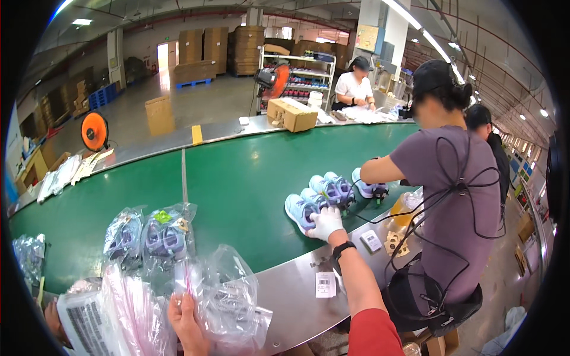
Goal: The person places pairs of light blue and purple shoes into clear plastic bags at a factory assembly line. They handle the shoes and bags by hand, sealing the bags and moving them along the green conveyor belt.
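Observation:
My left hand (pixel 187 323) pinches the edge of a clear plastic bag (pixel 228 288), which puffs up over the metal rim of the belt. Beside it lies a stack of flat clear bags with pink edges (pixel 122 299). Stretched forward, my right hand (pixel 326 224) wears a white glove and closes on a light blue sneaker (pixel 295 209) at the near edge of the green belt. More light blue and lilac sneakers (pixel 333 185) stand in a row just beyond it. Two bagged pairs of sneakers (pixel 166 234) rest on the belt at the left.
A co-worker in a purple shirt (pixel 442 157) stands close at my right, arm over the sneakers (pixel 371 185). White labels (pixel 325 285) lie on the metal edge (pixel 297 308). Across the belt (pixel 237 178) are a cardboard box (pixel 292 114), an orange fan (pixel 95 130) and another person (pixel 355 89).

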`<act>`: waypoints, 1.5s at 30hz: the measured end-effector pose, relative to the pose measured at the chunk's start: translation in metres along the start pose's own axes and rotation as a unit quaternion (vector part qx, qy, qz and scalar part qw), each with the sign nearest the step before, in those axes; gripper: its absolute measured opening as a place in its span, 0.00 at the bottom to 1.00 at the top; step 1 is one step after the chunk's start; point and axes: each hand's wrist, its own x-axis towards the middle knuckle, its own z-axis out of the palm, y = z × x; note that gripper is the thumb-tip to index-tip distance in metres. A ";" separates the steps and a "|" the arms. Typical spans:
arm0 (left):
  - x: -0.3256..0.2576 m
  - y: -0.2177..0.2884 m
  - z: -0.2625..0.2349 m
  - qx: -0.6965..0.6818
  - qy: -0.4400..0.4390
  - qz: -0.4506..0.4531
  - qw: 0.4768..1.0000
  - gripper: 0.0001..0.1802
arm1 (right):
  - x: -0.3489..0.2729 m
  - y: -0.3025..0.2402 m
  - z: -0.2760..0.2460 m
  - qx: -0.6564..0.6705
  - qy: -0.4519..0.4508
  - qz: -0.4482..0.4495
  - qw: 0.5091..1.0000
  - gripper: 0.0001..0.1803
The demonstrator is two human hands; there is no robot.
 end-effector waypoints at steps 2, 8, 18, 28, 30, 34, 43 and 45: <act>0.005 -0.009 0.004 -0.004 0.049 -0.008 0.999 0.03 | 0.001 -0.003 0.005 0.019 0.022 0.011 1.000 0.26; 0.003 -0.007 0.011 0.054 -0.034 0.006 0.998 0.03 | -0.034 -0.022 -0.043 0.628 0.080 0.137 0.762 0.23; -0.016 0.020 0.057 0.065 -0.103 0.091 0.988 0.09 | -0.193 -0.052 -0.126 0.748 0.052 -0.182 0.636 0.21; -0.019 0.011 0.119 0.348 -0.300 0.213 0.862 0.13 | -0.220 -0.142 -0.171 0.057 0.186 -0.416 0.888 0.14; 0.006 0.022 0.119 0.353 -0.272 0.240 0.862 0.14 | -0.230 -0.144 -0.196 0.051 0.138 -0.450 0.881 0.14; 0.034 0.018 0.091 0.423 -0.254 0.259 0.830 0.12 | -0.246 -0.150 -0.202 0.045 0.115 -0.532 0.837 0.12; -0.058 0.050 0.094 0.444 -0.527 0.251 0.679 0.05 | -0.216 -0.137 -0.117 0.295 0.018 -0.410 0.863 0.18; -0.057 0.050 0.069 0.525 -0.455 0.290 0.658 0.04 | -0.215 -0.137 -0.137 0.199 0.105 -0.338 0.914 0.17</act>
